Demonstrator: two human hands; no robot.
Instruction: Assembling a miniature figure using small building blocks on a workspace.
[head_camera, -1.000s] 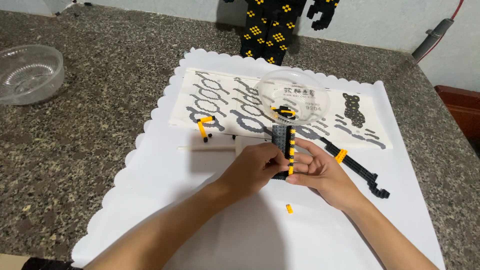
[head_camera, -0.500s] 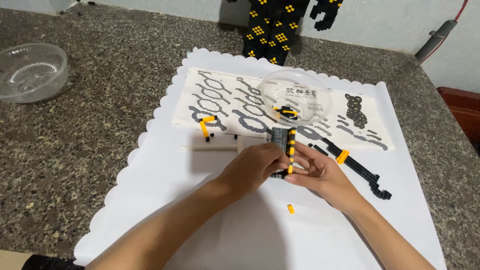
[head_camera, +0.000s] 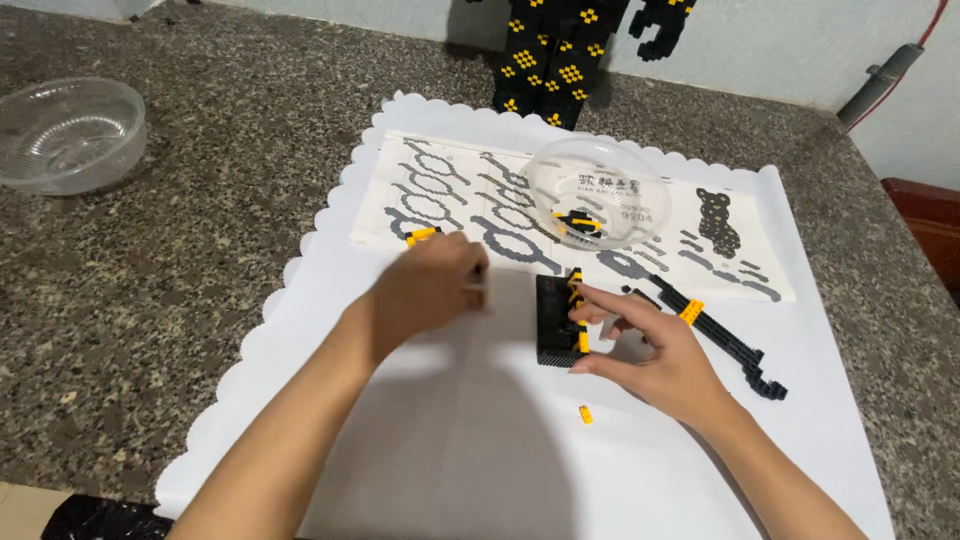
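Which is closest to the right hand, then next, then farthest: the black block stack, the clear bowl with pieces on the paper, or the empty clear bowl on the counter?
From the right hand:
1. Black block stack with yellow pieces, touching the fingers.
2. Clear bowl holding pieces, above on the sheet.
3. Empty clear bowl, far left on the counter.

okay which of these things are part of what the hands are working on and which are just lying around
In use: black block held by right hand; left hand; bowl with bricks; instruction sheet; black strip; loose yellow brick.
Lying about: empty bowl; black figure; cable.
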